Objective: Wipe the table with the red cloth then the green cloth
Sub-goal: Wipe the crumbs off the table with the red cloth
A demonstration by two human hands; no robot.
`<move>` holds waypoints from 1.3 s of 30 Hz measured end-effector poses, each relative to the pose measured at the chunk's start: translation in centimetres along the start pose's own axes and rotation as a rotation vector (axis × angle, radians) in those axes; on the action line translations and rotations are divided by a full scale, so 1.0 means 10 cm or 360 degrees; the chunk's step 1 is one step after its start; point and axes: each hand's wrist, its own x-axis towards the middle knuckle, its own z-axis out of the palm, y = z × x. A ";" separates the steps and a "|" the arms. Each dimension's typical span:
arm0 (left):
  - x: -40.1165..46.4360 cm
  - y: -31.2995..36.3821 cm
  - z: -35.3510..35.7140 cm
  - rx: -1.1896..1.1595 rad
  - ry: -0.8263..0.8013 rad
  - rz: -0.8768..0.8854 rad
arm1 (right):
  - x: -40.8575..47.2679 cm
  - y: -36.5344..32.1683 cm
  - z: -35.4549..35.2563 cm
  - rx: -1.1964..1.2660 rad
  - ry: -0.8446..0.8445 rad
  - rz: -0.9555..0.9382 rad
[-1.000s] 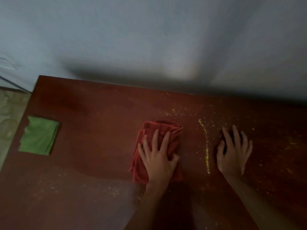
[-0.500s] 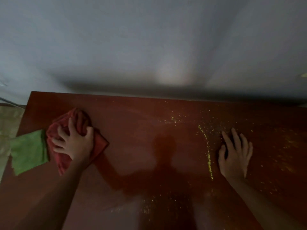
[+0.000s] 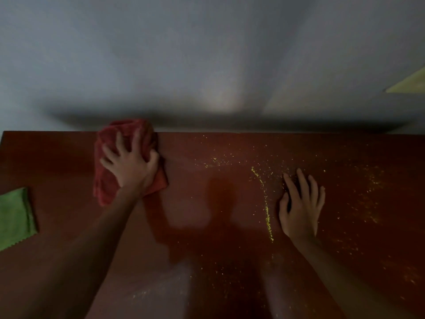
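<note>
My left hand presses on the bunched red cloth, fingers spread over it, at the far edge of the dark red-brown table, left of centre; the cloth's top bulges against the wall. The green cloth lies flat at the table's left edge, cut off by the frame, apart from my left hand. My right hand rests flat on the table to the right with fingers apart, holding nothing. Yellow crumbs form a line just left of it and scatter over the right half.
A grey wall rises directly behind the table's far edge. A pale yellow-green object shows at the right edge of the frame. A shadow of a head and arm falls across the table's middle.
My left hand has swept the red cloth from the centre to the left beside the green cloth, then up and right to the far edge. My right hand has stayed flat in place.
</note>
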 end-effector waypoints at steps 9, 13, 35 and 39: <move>-1.38 1.69 0.61 0.0057 -0.0098 0.0876 | -0.01 0.01 -0.01 0.0014 -0.0021 -0.0026; -1.68 1.97 0.71 0.0053 -0.0127 0.0923 | 0.01 0.05 -0.02 0.0033 -0.0093 -0.0035; -1.87 0.48 0.46 0.0021 0.0211 -0.0153 | 0.17 2.13 -0.61 0.0005 -0.0101 0.0375; -2.04 0.88 0.61 0.0013 0.0256 -0.0339 | 0.09 2.45 -0.59 0.0000 -0.0127 0.0313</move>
